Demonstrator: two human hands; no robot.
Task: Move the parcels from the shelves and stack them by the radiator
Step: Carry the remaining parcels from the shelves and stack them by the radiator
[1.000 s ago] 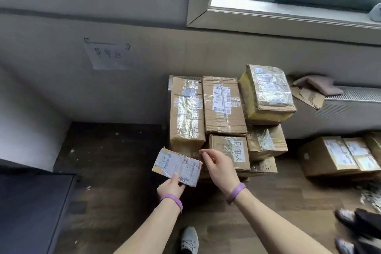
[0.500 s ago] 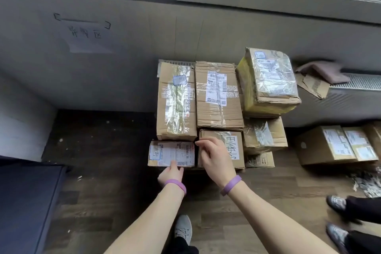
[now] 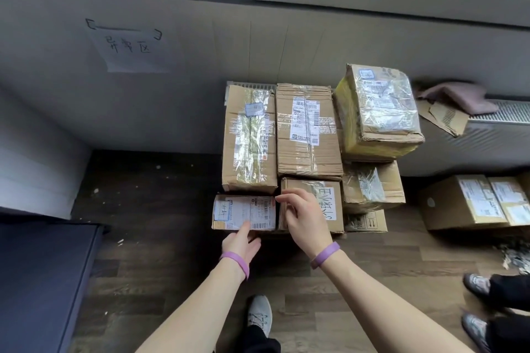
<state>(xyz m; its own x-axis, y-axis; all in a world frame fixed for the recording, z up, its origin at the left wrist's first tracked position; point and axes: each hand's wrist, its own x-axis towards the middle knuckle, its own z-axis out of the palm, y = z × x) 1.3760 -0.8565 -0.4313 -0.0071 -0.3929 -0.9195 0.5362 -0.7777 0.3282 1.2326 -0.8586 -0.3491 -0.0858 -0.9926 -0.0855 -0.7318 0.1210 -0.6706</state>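
Lowered and levelled since a second ago, when held tilted in the air: small parcel (image 3: 243,212), now at the front left corner of the stack by the radiator (image 3: 499,123), label up. Left hand (image 3: 241,243) under the near edge, thumb pressed on the label by the barcode, fingers straight and relaxed. Right hand (image 3: 305,218) loosely curled, fingertips at the parcel's far right corner; pinching or merely touching, impossible to tell. Long axis running left to right, along the wall, far edge tucked against the foot of the tall taped parcel (image 3: 249,140), right end just beside the handwritten parcel (image 3: 329,203), partly covered by the right hand. Open wooden floor (image 3: 149,186) to the left and front, bounded by a dark blue surface (image 3: 43,281) at the lower left. Whatever supports the small parcel from below, hidden. Radiator mostly masked by the stack, only its right stretch showing. Handwritten paper sign (image 3: 129,46) on the wall above left, hard to read. Another person's shoes (image 3: 476,285) cut off at the right edge.
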